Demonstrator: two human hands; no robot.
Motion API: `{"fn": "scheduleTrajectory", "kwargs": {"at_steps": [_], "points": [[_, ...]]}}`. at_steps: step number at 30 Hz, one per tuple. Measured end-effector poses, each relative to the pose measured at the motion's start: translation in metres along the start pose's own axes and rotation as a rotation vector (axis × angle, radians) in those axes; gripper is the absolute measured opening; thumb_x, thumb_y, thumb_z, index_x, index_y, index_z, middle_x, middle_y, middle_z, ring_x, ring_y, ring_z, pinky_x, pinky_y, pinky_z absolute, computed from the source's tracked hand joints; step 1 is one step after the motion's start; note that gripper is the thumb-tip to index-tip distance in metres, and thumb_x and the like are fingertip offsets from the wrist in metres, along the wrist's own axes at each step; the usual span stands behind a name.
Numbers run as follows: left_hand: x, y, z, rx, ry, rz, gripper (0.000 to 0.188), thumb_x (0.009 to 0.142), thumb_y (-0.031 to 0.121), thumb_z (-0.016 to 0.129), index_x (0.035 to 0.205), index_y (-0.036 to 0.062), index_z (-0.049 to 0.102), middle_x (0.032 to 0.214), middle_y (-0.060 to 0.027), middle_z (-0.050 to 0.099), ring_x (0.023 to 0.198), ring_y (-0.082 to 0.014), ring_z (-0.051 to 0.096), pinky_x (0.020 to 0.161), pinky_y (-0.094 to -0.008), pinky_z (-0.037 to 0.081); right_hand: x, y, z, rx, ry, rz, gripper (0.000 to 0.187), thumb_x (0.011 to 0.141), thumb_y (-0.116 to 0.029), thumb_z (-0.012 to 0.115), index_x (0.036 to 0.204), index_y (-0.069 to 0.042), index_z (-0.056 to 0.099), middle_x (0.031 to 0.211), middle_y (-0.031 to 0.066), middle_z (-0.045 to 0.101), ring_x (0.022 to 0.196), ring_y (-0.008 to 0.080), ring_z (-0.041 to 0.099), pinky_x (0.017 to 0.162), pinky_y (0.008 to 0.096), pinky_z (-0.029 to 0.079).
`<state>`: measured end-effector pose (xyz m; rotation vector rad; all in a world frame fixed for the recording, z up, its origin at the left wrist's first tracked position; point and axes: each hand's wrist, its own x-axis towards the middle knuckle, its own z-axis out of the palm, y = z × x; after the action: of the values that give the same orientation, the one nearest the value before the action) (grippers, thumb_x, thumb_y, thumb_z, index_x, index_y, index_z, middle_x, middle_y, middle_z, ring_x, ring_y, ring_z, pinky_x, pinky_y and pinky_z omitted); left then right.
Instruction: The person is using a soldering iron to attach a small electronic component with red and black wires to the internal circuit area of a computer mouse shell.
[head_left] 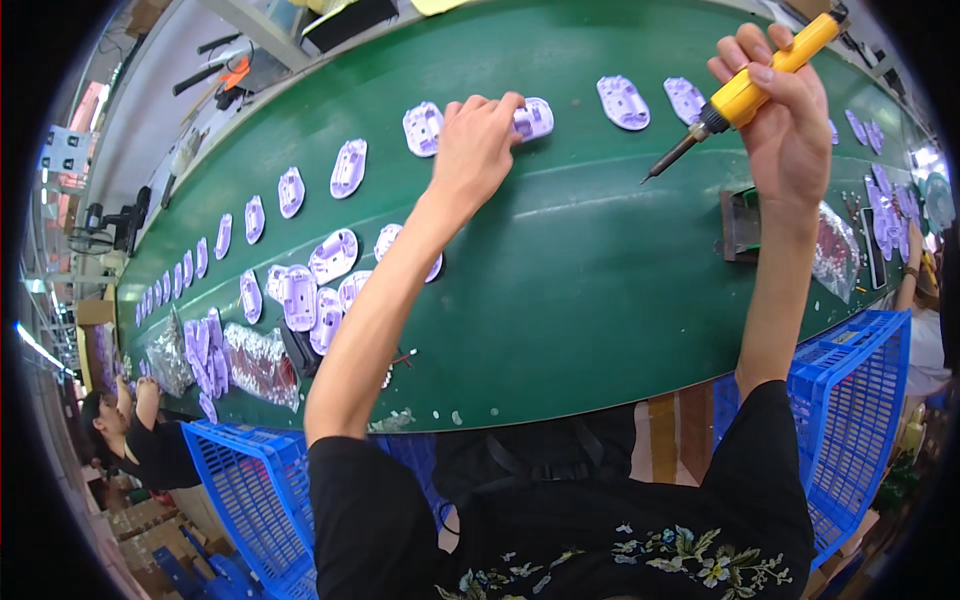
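My left hand [478, 140] reaches over the green bench with curled fingers. Its fingertips are on a light purple plastic shell [535, 118], which they partly cover. Just left of that hand lies another purple shell [422, 130], open side up. My right hand [790, 125] is raised and closed round the yellow handle of a soldering iron [738, 98]. The iron's dark thin tip points down and left, above the bench and apart from the shells. Two more purple shells, one of them whole in view [624, 103], lie beyond the tip.
A row of purple shells [290, 192] curves away left; more are piled near bags of small parts [262, 365]. A small dark open box [740, 226] stands beside my right forearm. Blue crates [850, 420] flank the bench's near edge. Other people sit at far left and right.
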<state>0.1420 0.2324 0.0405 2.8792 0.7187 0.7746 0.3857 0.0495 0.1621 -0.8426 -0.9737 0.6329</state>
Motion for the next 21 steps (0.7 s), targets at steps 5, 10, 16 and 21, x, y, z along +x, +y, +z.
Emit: {"fn": "scheduleTrajectory", "kwargs": {"at_steps": [5,10,16,21], "points": [[-0.125,0.046,-0.088,-0.233,-0.222,-0.139,0.046,0.081,0.011,0.079,0.125,0.0075,0.065,0.099,-0.0067,0.073,0.097,-0.0286,0.063,0.085,-0.0412,0.046,-0.019,0.016,0.077,0.229,-0.014,0.043,0.055,0.076,0.001,0.066,0.124,-0.011,0.042,0.093,0.0044,0.044,0.083,0.0174,0.053,0.077,0.0324,0.046],[-0.202,0.076,-0.096,-0.287,-0.274,-0.215,0.048,0.079,0.013,0.082,0.124,0.0037,0.066,0.104,-0.0085,0.072,0.099,-0.0286,0.063,0.085,-0.0425,0.047,-0.043,0.044,0.108,0.233,-0.138,0.273,0.071,0.074,0.004,0.070,0.137,-0.007,0.039,0.091,0.0041,0.046,0.080,0.0187,0.057,0.074,0.0337,0.047],[-0.263,0.083,-0.127,-0.123,0.052,-0.634,0.041,0.078,0.006,0.083,0.117,0.0048,0.070,0.116,-0.0103,0.067,0.104,-0.0314,0.063,0.090,-0.0412,0.048,-0.072,0.077,0.133,0.218,-0.241,0.384,0.082,0.074,0.007,0.075,0.144,-0.008,0.036,0.092,0.0027,0.046,0.084,0.0210,0.061,0.079,0.0348,0.051],[-0.284,0.071,-0.140,-0.037,-0.063,-0.731,0.032,0.080,0.005,0.082,0.110,0.0050,0.071,0.110,-0.0078,0.066,0.101,-0.0281,0.060,0.088,-0.0403,0.048,-0.070,0.086,0.155,0.226,-0.268,0.381,0.072,0.074,0.009,0.073,0.134,-0.011,0.038,0.093,0.0024,0.045,0.087,0.0210,0.061,0.079,0.0343,0.051]]}}
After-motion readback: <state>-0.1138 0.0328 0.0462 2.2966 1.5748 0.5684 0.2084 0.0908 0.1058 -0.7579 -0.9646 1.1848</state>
